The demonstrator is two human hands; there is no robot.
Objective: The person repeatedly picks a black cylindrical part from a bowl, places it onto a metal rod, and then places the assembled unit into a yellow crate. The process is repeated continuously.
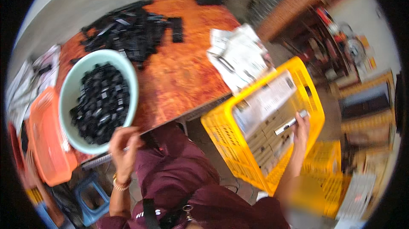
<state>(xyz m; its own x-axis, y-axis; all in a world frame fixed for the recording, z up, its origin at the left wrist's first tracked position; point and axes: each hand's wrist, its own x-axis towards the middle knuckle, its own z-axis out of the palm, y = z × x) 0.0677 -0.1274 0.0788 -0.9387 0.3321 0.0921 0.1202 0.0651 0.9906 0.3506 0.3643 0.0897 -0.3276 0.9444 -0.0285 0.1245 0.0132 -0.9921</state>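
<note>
My left hand [125, 146] is at the near rim of a pale green basin [133, 114], its fingers curled together and slightly blurred; what they hold, if anything, is too small to make out. Inside the basin lies a heap of small black blocks [102, 97]. Over a yellow plastic crate [226, 161] on the right, my right hand [301, 129] grips a slim white-and-dark bar [285, 126]. Rows of greyish-brown packed pieces [266, 144] and a printed paper sheet [268, 101] line the crate, which looks tilted in this view.
A pile of black strips [123, 31] lies at the back of the orange table [187, 67]. Crumpled newspaper [243, 56] rests on its right corner. An orange basket [49, 139] and another person's arm [47, 186] are at left, above a blue stool [91, 197]. More yellow crates [326, 156] stand at right.
</note>
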